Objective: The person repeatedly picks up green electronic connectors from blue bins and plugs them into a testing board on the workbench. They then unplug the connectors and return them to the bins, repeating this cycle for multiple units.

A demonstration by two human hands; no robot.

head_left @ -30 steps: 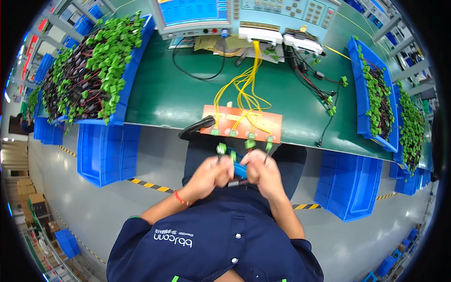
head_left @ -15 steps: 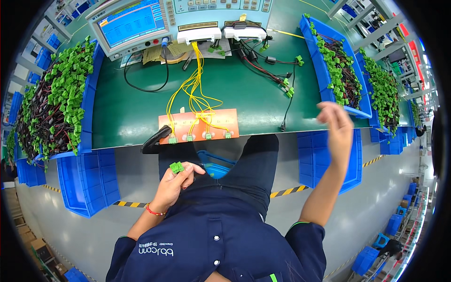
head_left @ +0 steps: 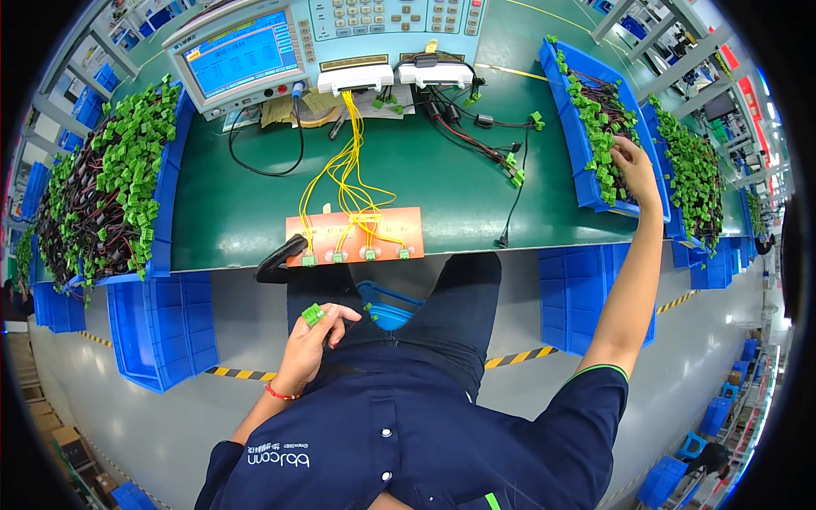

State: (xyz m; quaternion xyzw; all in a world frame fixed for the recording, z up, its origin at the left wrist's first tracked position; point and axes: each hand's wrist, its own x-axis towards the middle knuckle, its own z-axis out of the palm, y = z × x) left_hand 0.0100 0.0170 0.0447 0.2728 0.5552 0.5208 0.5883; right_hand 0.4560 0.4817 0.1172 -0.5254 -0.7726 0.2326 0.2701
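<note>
My left hand (head_left: 316, 338), low in front of my body, is closed around a green connector (head_left: 313, 314) that sticks up past the fingers. A thin dark lead with small green ends (head_left: 370, 312) shows beside its fingertips. Over at the right, my right hand (head_left: 636, 170) reaches into a blue bin (head_left: 586, 189) of green connectors (head_left: 602, 157) on dark and red leads. Its fingers are curled together among them; what they grip is hidden. At the table's front edge lies an orange test board (head_left: 399, 223) with yellow wires (head_left: 350, 161) and several green sockets along its near side.
A tester with a screen (head_left: 242, 55) stands at the back, cables hanging from its white connector blocks (head_left: 357, 78). Dark cable ends (head_left: 514, 174) lie on the green table (head_left: 459, 212). A heaped blue bin (head_left: 166, 212) is at left; blue crates (head_left: 161, 331) sit below the table.
My right hand has moved right and away from me, from above the table's front edge into the right bin. My left hand has shifted slightly left, still holding the green connector.
</note>
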